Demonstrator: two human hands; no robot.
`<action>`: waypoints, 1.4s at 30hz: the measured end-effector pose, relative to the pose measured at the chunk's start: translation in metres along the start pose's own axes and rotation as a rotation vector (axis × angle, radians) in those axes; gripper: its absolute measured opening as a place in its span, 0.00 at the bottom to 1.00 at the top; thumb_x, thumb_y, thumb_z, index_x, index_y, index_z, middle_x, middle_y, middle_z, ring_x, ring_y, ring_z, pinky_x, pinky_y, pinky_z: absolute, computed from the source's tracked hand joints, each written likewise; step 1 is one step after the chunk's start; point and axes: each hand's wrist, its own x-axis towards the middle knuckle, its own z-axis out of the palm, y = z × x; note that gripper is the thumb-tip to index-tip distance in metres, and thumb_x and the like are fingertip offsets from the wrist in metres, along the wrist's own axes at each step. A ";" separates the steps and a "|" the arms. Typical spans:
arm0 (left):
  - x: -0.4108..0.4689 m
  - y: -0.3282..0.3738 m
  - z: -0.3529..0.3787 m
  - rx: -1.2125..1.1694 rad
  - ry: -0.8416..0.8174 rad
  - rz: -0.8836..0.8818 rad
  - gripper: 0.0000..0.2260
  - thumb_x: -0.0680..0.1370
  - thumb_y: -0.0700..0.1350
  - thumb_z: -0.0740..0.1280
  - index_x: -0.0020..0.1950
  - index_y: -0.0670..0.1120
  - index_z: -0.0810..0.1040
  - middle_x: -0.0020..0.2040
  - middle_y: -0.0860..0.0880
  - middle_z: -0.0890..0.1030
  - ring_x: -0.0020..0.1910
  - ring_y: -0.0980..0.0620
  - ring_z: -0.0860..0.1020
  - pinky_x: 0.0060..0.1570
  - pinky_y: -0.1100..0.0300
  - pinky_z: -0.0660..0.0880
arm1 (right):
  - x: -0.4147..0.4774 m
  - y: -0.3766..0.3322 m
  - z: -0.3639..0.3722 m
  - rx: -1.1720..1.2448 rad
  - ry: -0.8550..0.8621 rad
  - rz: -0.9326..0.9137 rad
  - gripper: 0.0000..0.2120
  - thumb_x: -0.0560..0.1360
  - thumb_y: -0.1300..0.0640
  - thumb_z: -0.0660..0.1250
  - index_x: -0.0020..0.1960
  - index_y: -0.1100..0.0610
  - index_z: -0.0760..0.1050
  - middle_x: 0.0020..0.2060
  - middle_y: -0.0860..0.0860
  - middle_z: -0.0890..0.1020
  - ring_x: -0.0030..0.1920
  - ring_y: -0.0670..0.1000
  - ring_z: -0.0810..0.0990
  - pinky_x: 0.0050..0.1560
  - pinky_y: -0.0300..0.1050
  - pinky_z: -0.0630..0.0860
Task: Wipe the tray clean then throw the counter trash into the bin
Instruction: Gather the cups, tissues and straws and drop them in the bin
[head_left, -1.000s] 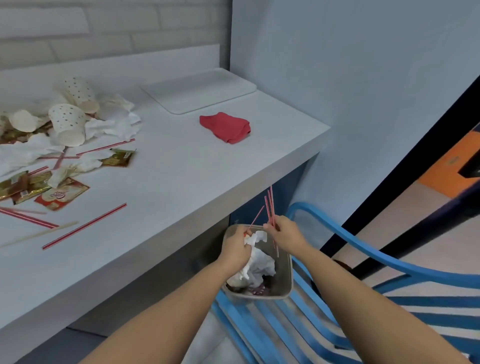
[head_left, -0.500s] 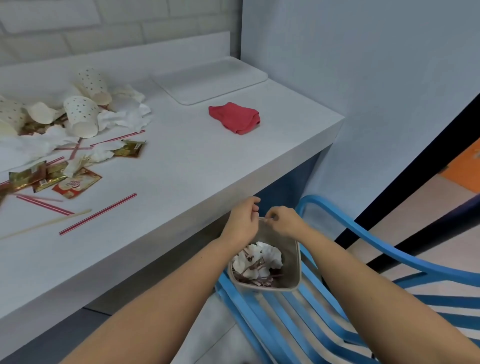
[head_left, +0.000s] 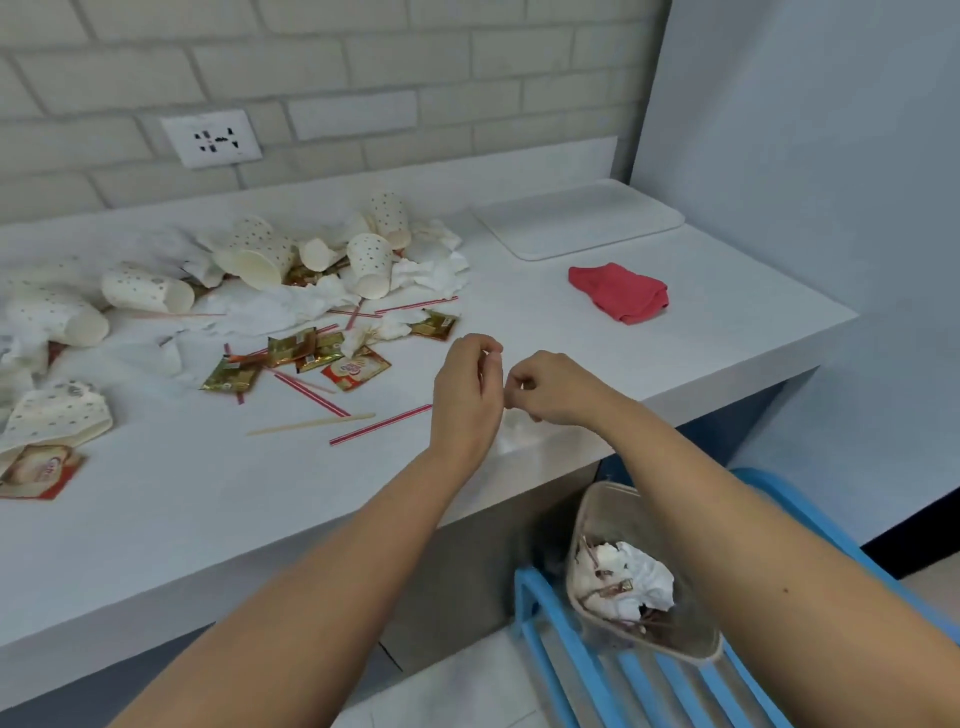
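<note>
On counter (head_left: 208, 519): one tray (head_left: 576, 221), one red cloth (head_left: 618, 291).

Bare left hand (head_left: 466, 400) and right hand (head_left: 553, 387), bare forearms (head_left: 311, 561), one small mole (head_left: 786, 590).

I saw a pale painted brick wall (head_left: 363, 62) across the top of the frame, with a white socket (head_left: 210, 139) at upper left, meeting a plain light-blue wall (head_left: 805, 130) on the right. A white counter (head_left: 182, 519) filled the left and centre. A blue slatted chair (head_left: 527, 597) stood at lower right on a pale floor (head_left: 457, 691).
</note>
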 end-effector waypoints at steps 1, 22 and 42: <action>0.004 -0.004 -0.011 0.011 0.016 -0.003 0.07 0.79 0.39 0.58 0.52 0.40 0.74 0.45 0.50 0.75 0.42 0.54 0.72 0.41 0.67 0.67 | 0.006 -0.012 0.004 -0.010 0.007 -0.031 0.13 0.77 0.54 0.63 0.35 0.55 0.75 0.29 0.45 0.72 0.31 0.44 0.70 0.33 0.36 0.65; 0.023 -0.192 -0.363 0.547 0.180 -0.483 0.14 0.74 0.34 0.60 0.57 0.42 0.74 0.62 0.43 0.69 0.60 0.42 0.68 0.58 0.52 0.68 | 0.140 -0.295 0.188 0.065 -0.075 -0.182 0.17 0.76 0.52 0.65 0.61 0.61 0.74 0.52 0.54 0.78 0.55 0.53 0.75 0.55 0.44 0.71; 0.022 -0.240 -0.419 0.419 0.177 -0.595 0.13 0.78 0.35 0.58 0.62 0.38 0.72 0.59 0.39 0.70 0.51 0.44 0.71 0.47 0.64 0.63 | 0.191 -0.344 0.238 0.485 -0.075 0.110 0.12 0.74 0.67 0.61 0.57 0.67 0.76 0.55 0.60 0.79 0.58 0.59 0.77 0.60 0.54 0.75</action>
